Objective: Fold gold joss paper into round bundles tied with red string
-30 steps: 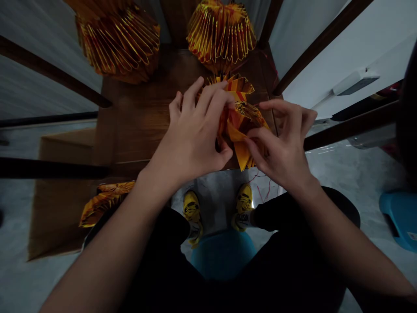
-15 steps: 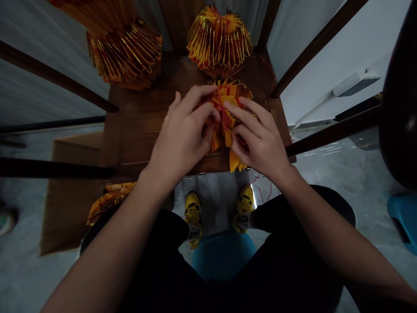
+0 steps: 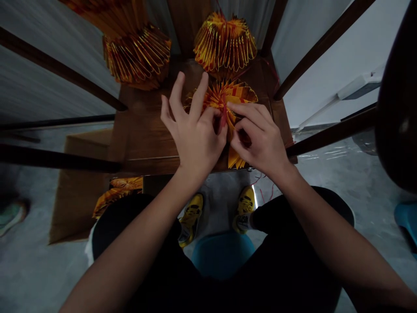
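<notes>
A fan of pleated yellow-orange paper (image 3: 244,93) with red and gold edges lies on the dark wooden seat (image 3: 146,134), partly hidden by my hands. A red string (image 3: 224,111) runs across its gathered middle. My left hand (image 3: 199,137) pinches at this string between thumb and index finger, its other fingers raised and spread. On the other side, my right hand (image 3: 263,134) is closed, index finger and thumb curled at the pleated paper close to the string. Exactly what lies between the right fingertips is partly hidden.
Two larger pleated paper pieces stand behind, one at left (image 3: 138,56) and one at centre (image 3: 224,43). Dark wooden bars (image 3: 322,45) flank the seat. A cardboard box (image 3: 76,187) with more pleated paper (image 3: 119,193) is at lower left. A blue stool (image 3: 223,254) sits below me.
My left hand has moved right and toward me, lifting its outer fingers off the paper and pinching the red string. The right fingers have curled in more. The view has shifted slightly.
</notes>
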{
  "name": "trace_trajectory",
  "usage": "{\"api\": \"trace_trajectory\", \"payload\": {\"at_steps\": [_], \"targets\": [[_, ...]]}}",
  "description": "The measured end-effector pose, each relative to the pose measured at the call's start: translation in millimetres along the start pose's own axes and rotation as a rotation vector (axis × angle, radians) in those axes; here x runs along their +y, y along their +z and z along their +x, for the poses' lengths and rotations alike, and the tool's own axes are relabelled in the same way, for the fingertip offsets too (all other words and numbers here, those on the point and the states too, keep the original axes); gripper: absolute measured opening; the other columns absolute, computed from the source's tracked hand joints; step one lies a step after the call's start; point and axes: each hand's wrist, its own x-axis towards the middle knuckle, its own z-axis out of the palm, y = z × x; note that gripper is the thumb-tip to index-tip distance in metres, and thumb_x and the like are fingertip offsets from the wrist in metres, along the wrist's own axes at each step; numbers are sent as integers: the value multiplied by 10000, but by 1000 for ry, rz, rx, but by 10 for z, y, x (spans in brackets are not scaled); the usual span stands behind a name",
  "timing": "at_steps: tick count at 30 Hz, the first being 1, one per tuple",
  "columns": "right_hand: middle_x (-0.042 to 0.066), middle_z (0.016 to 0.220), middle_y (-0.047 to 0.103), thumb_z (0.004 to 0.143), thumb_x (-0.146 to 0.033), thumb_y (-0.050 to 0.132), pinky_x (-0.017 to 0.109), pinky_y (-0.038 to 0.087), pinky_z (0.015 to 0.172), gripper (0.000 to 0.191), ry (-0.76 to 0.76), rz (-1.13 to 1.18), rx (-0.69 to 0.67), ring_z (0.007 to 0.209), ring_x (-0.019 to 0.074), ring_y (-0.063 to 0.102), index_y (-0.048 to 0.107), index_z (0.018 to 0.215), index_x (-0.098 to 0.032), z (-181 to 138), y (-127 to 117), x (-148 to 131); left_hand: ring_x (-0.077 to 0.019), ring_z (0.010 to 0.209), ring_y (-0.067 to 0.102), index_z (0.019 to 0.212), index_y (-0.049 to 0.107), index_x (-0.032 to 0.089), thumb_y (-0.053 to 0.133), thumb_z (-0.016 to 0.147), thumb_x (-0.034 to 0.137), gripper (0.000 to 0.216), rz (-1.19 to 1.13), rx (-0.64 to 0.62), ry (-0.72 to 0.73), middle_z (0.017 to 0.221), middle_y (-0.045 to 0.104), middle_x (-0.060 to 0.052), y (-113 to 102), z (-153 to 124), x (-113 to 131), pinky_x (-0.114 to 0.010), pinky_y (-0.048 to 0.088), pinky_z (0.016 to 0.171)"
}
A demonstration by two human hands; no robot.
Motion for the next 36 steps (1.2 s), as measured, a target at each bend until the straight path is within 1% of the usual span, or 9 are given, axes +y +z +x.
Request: {"api": "trace_trajectory", "payload": {"at_steps": [3, 7, 12, 15, 19, 23, 26, 31, 36], "targets": [[105, 1443, 745, 1013, -153, 554, 579, 586, 1132, 187, 1, -4, -9, 1309, 294, 682, 704, 1055, -256, 20, -14, 2, -358, 1671, 302, 933, 668, 268, 639, 1036, 288, 108, 30, 35, 14, 1729, 482, 77, 53, -6, 9, -660, 187, 1348], [89, 1475, 726, 1022, -163, 540, 582, 560, 1167, 211, 40, -38, -67, 1342, 291, 661, 707, 1099, -267, 39, -22, -14, -322, 1667, 289, 921, 621, 261, 637, 1024, 254, 104, 24, 49, 16, 1720, 496, 83, 106, 7, 4, -642, 190, 1327], [113, 1470, 705, 1083, -246, 495, 602, 535, 1135, 211, 148, -136, -65, 1303, 324, 651, 706, 1083, -256, 66, 15, -69, -328, 1629, 321, 892, 577, 270, 630, 1012, 229, 138, -1, -15, 35, 1710, 503, 96, 68, 59, -34, -662, 252, 1234], [135, 1419, 705, 1114, -292, 462, 598, 528, 1099, 243, 206, -201, -51, 1252, 332, 652, 692, 1050, -252, 71, 34, -96, -353, 1605, 322, 878, 548, 266, 628, 991, 219, 146, -74, -79, 16, 1713, 493, 87, 37, 96, -59, -667, 249, 1213], [129, 1419, 689, 1098, -288, 505, 606, 517, 1096, 188, 187, -256, -30, 1262, 347, 629, 680, 1040, -259, 46, 30, -100, -385, 1580, 321, 858, 521, 249, 663, 929, 174, 176, -153, -147, -10, 1720, 484, 56, 22, 127, -87, -667, 258, 1197], [120, 1457, 671, 1098, -314, 512, 658, 477, 1107, 177, 202, -263, -24, 1307, 373, 601, 686, 1091, -284, 31, 45, -94, -391, 1552, 351, 858, 530, 249, 685, 967, 201, 195, -184, -173, 1, 1723, 477, 34, 20, 131, -114, -662, 300, 1187], [131, 1456, 669, 1102, -309, 512, 656, 453, 1114, 177, 242, -267, -14, 1323, 378, 597, 681, 1062, -275, 47, 96, -109, -379, 1549, 374, 861, 548, 253, 726, 962, 199, 212, -178, -167, 31, 1727, 476, 36, 15, 119, -130, -652, 338, 1192], [117, 1363, 729, 1112, -309, 520, 560, 519, 1031, 203, 234, -394, 97, 1210, 324, 653, 654, 966, -262, 79, 200, -157, -331, 1501, 480, 876, 595, 294, 715, 974, 200, 181, -212, -109, 75, 1672, 552, 62, 19, 89, -163, -641, 387, 1193], [104, 1300, 758, 1124, -336, 525, 505, 544, 974, 224, 208, -499, 143, 1146, 298, 670, 650, 961, -247, 87, 280, -168, -346, 1487, 514, 957, 626, 309, 662, 967, 215, 101, -254, -99, 122, 1526, 685, 24, 49, 101, -242, -658, 340, 1179]]}}
